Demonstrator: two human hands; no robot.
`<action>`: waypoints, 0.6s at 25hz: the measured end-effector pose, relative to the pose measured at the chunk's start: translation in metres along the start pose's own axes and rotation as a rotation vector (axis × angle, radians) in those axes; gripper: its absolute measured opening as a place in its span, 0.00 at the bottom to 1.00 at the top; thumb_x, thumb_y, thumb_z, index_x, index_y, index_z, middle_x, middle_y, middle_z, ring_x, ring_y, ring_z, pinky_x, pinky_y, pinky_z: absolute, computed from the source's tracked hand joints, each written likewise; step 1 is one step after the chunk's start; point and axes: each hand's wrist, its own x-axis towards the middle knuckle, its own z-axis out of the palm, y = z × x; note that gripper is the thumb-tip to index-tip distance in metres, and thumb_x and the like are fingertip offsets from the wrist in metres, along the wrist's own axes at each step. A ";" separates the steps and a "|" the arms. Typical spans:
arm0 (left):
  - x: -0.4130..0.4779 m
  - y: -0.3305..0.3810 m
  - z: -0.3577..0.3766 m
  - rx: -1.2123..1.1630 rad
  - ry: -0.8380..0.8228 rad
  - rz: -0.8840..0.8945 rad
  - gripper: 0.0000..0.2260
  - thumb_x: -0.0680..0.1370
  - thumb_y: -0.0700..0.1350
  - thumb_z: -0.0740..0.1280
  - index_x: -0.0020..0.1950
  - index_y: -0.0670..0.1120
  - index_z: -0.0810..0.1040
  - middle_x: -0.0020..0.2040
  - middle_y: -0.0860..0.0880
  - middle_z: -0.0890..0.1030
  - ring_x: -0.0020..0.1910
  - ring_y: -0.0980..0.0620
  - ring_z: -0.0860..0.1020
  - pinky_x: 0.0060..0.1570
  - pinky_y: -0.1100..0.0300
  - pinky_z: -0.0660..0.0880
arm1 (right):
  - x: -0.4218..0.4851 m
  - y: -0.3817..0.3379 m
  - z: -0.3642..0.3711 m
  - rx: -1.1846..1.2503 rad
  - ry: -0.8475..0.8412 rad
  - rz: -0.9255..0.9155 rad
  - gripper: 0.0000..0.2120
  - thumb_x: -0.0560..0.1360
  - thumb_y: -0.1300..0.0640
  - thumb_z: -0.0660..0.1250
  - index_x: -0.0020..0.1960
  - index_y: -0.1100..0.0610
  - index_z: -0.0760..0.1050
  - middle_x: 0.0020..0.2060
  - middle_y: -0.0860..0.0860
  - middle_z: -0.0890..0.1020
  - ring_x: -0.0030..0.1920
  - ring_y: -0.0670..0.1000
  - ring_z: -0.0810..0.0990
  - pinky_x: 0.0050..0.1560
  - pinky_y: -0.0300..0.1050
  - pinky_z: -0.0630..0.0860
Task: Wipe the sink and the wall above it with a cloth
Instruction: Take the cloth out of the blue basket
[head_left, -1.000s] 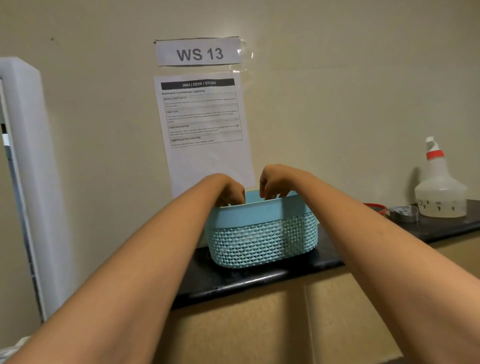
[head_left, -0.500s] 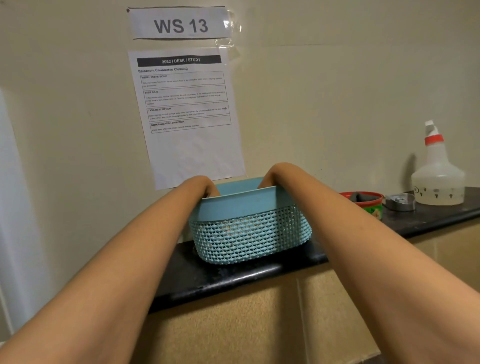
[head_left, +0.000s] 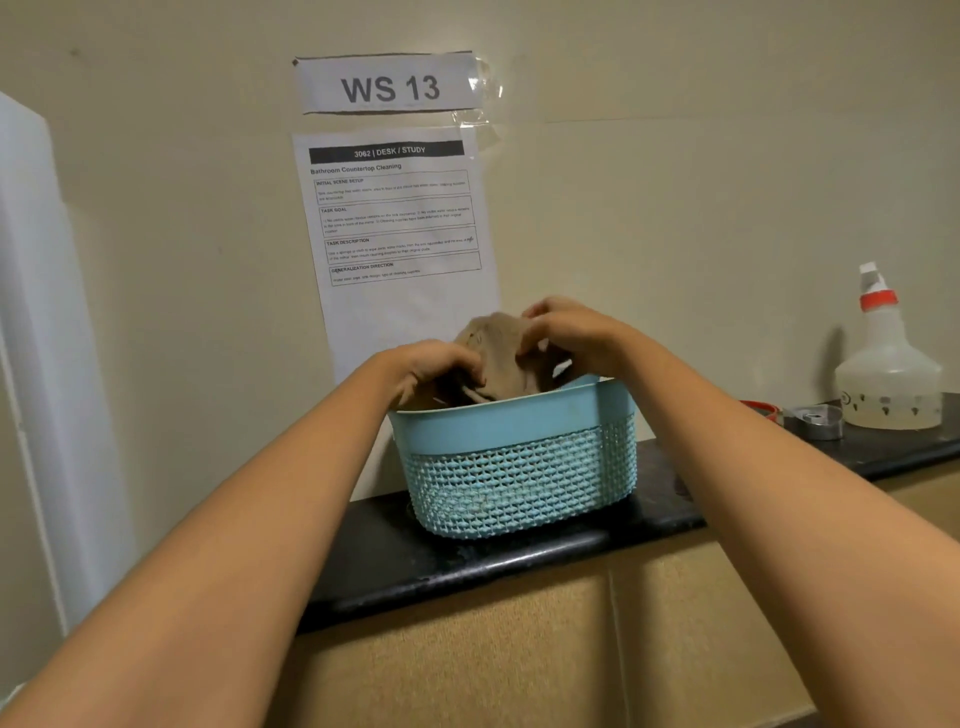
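A light-blue woven plastic basket (head_left: 519, 467) stands on a black ledge (head_left: 467, 566) against the beige wall (head_left: 675, 208). A crumpled brown cloth (head_left: 496, 353) sticks up out of the basket. My left hand (head_left: 431, 366) grips its lower left part just above the basket rim. My right hand (head_left: 563, 332) pinches its upper right part, higher than the left. The bottom of the cloth is hidden inside the basket. No sink is in view.
Two printed sheets (head_left: 400, 208) are taped to the wall behind the basket. On the ledge at the right stand a clear spray bottle with a red collar (head_left: 888, 364), a small metal piece (head_left: 815, 421) and a red-rimmed item (head_left: 761, 408). A white panel (head_left: 36, 312) runs along the left.
Both hands were down inside the basket; now they have come up with the brown cloth, which rises above the rim.
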 end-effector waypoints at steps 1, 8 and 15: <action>-0.006 0.003 -0.001 -0.127 0.074 0.094 0.06 0.72 0.38 0.63 0.35 0.43 0.74 0.28 0.47 0.79 0.29 0.52 0.77 0.30 0.62 0.75 | -0.001 -0.006 -0.001 0.125 0.084 -0.094 0.18 0.70 0.66 0.67 0.58 0.58 0.70 0.47 0.57 0.76 0.44 0.55 0.78 0.39 0.49 0.78; -0.101 -0.001 -0.002 -0.812 0.245 0.501 0.09 0.74 0.49 0.68 0.50 0.47 0.76 0.47 0.46 0.83 0.49 0.48 0.81 0.50 0.47 0.79 | -0.065 -0.063 0.067 0.788 0.266 -0.532 0.15 0.65 0.63 0.72 0.51 0.63 0.77 0.48 0.59 0.81 0.50 0.57 0.80 0.44 0.46 0.78; -0.260 -0.170 0.007 -1.133 0.297 0.347 0.12 0.74 0.48 0.64 0.55 0.48 0.80 0.47 0.47 0.85 0.47 0.49 0.83 0.49 0.49 0.80 | -0.222 -0.005 0.245 0.943 0.115 -0.328 0.09 0.73 0.66 0.69 0.51 0.58 0.74 0.47 0.56 0.82 0.49 0.51 0.81 0.54 0.47 0.78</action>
